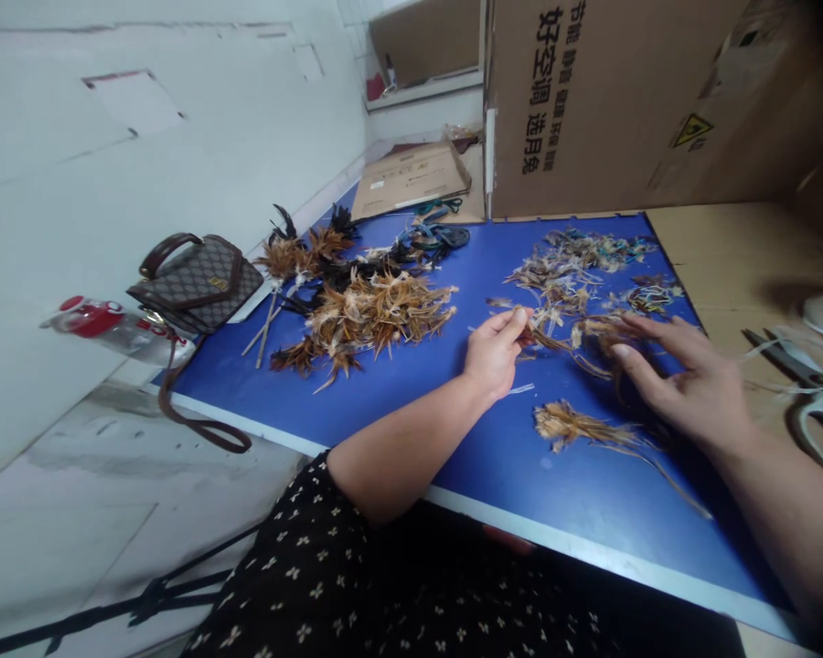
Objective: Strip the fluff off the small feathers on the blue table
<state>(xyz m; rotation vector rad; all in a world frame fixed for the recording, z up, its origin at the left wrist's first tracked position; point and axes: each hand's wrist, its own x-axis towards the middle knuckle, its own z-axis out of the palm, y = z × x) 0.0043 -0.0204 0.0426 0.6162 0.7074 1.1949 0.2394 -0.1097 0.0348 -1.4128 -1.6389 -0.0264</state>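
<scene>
My left hand (495, 352) rests on the blue table top (411, 384), thumb and fingers pinched on a thin brown feather (536, 336) at the edge of a loose scatter of feathers (576, 274). My right hand (678, 375) lies beside it with fingers stretched out flat over more loose feathers, touching them. A small bunch of tan feathers (576, 425) lies just in front of my right hand. A large pile of brown and orange feathers (370, 311) lies to the left of my left hand.
A patterned handbag (198, 279) and a clear bottle with a red cap (110, 327) lie at the table's left edge. Scissors (813, 384) lie at the right. A big cardboard box (624, 100) stands at the back, with flat cardboard (411, 178) beside it.
</scene>
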